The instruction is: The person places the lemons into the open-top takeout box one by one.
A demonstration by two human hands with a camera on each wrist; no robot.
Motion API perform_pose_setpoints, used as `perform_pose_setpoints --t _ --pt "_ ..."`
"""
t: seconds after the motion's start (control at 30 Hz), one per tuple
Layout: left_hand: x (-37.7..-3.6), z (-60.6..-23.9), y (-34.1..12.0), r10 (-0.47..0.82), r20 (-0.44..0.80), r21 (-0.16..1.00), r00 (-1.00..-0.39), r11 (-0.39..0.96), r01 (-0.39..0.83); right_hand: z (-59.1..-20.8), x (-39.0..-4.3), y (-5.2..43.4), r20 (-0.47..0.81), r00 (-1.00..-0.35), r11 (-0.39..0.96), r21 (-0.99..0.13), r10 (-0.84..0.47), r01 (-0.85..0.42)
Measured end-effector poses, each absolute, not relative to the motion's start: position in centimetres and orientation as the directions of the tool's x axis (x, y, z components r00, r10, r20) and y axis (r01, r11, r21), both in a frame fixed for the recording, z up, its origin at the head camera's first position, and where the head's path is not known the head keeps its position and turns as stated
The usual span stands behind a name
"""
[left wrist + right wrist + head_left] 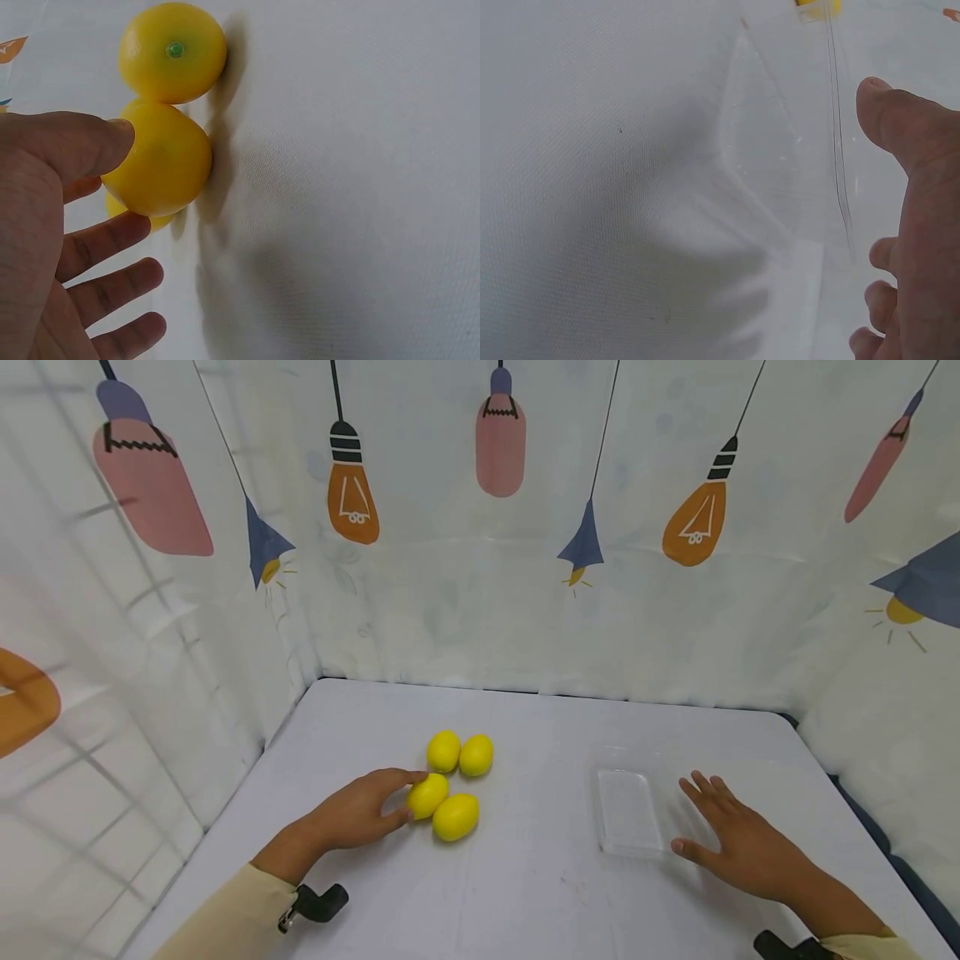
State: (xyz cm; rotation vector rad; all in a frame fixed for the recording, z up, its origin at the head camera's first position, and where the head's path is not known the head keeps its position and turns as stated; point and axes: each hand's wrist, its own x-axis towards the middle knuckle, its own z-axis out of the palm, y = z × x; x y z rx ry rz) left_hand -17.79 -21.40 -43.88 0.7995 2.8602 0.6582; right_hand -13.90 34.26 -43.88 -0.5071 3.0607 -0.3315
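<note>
Several yellow lemons lie grouped left of the middle of the table. My left hand [367,810] is at the left lemon [427,796], thumb and forefinger spread about its near side. In the left wrist view the thumb [97,142] overlaps this lemon's [169,161] edge; the other fingers are loosely extended. Touching it is the front lemon [456,817]; two more, a back lemon [443,751] and a right lemon [476,755], sit behind. My right hand [738,839], fingers spread and holding nothing, hovers just right of a clear plastic container [626,810]. Whether it touches the container's side, I cannot tell.
The white table [525,885] has rounded far corners. A pale curtain [450,610] printed with hanging lamps and bulbs stands behind it and along the sides. Dark straps [318,906] are worn at both wrists.
</note>
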Motion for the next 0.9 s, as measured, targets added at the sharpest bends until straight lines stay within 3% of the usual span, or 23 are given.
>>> perform_pose_setpoints --t 0.9 --pt "-18.47 -44.8 -20.79 0.565 0.039 0.455 -0.824 0.724 0.518 -44.27 -13.63 34.28 -0.01 -0.953 0.932 -0.212 -0.304 -0.295"
